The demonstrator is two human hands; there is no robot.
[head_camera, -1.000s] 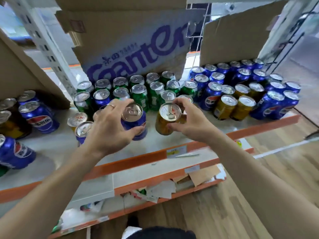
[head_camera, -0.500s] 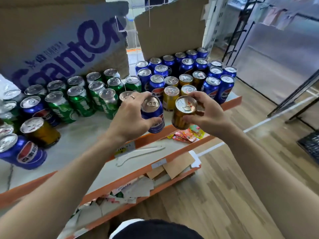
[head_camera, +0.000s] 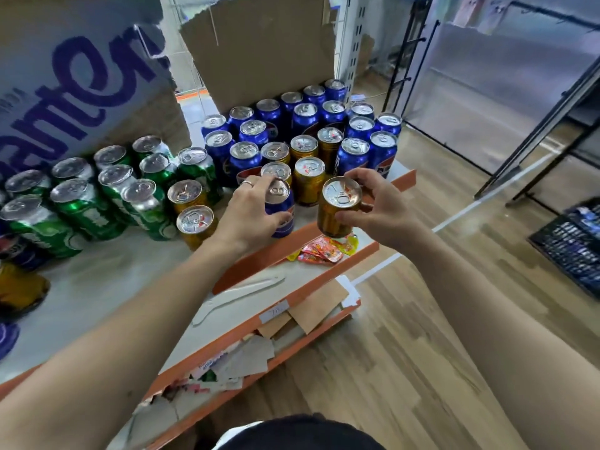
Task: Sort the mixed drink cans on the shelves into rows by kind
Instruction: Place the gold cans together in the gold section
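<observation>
Our left hand (head_camera: 250,216): grips blue can (head_camera: 280,207), upright, lid up.
Our right hand (head_camera: 383,206): grips gold can (head_camera: 337,207), tilted, lid toward us.

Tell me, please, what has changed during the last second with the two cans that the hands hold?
The left hand with its blue can and the right hand with its gold can moved rightward along the shelf, from in front of the green cans to the right end, beside the standing gold cans. Both grips stayed as they were; nothing was let go. The standing cans kept their places.
</observation>
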